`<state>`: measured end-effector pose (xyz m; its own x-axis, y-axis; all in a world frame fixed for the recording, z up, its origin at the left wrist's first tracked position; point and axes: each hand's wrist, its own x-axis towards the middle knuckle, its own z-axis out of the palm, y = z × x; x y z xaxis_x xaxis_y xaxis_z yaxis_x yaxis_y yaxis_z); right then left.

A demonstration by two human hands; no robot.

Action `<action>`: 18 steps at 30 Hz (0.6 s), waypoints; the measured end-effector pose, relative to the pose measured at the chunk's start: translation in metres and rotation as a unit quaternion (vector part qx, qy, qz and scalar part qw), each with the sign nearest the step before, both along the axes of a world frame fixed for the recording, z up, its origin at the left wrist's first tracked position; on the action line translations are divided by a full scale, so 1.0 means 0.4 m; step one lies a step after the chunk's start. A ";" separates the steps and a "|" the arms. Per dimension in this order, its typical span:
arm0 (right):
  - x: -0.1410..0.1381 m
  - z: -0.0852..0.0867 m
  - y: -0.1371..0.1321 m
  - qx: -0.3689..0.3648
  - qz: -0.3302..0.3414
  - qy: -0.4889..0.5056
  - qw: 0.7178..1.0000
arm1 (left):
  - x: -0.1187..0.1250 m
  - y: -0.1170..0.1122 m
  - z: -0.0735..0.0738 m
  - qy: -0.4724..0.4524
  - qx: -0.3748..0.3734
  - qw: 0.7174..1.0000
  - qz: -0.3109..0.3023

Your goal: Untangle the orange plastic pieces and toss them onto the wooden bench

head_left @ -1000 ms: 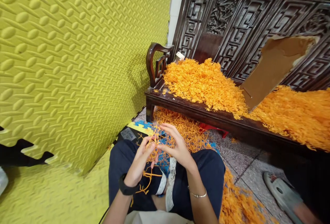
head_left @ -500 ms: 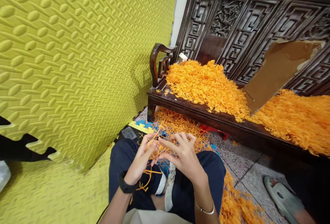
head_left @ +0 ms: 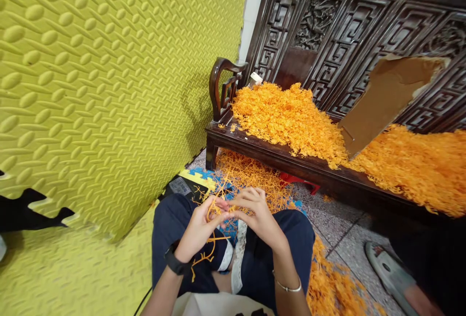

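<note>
My left hand (head_left: pixel 204 226), with a black band at the wrist, is closed around a thin branched orange strand (head_left: pixel 213 207) that looks like plastic. Part of it shows between the fingers and sticks up past them. My right hand (head_left: pixel 257 215) meets it from the other side, thumb and fingertips pinched together at the left fingertips. What lies in that pinch is too small to make out. Below the hands, a loose orange sprig (head_left: pixel 204 257) hangs over my dark trousers (head_left: pixel 169 238).
A carved dark wooden bench (head_left: pixel 255 143) bears heaps of small orange pieces (head_left: pixel 284 117), parted by a cardboard sheet (head_left: pixel 378 102). Orange strands (head_left: pixel 247 170) litter the floor beneath. Yellow foam matting (head_left: pixel 109 88) rises at left. Another person's sandalled foot (head_left: pixel 395 274) is at right.
Both hands have drawn closer together. The right fingers, spread before, are now bunched against the left fingertips. The whole view has shifted slightly.
</note>
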<state>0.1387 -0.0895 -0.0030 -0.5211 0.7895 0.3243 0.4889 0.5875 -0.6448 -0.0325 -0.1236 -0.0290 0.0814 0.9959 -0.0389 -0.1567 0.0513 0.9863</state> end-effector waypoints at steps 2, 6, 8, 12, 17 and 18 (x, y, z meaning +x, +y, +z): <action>0.002 -0.008 -0.007 -0.024 -0.002 0.088 0.996 | -0.008 -0.004 -0.003 0.008 -0.011 1.000 -0.010; -0.011 -0.057 -0.026 -0.097 -0.064 0.343 0.932 | -0.001 -0.020 -0.009 0.003 -0.037 0.999 -0.002; -0.021 -0.093 -0.022 -0.148 -0.117 0.453 0.871 | 0.019 -0.028 -0.006 -0.006 -0.050 0.999 -0.010; 0.023 -0.125 0.011 -0.190 -0.151 0.526 0.815 | 0.057 -0.041 -0.007 0.005 -0.074 0.995 -0.072; 0.262 0.003 -0.042 0.120 -0.252 0.585 0.762 | 0.015 -0.077 -0.092 0.021 -0.104 0.988 -0.114; 0.310 0.045 -0.061 0.147 -0.264 0.568 0.766 | -0.002 -0.084 -0.118 0.031 -0.109 0.989 -0.096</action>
<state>0.2626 -0.1141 0.0151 0.5953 0.5992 0.5353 -0.0694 0.7021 -0.7087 -0.0333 -0.1572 -0.0764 0.2583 0.9298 -0.2623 -0.0632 0.2872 0.9558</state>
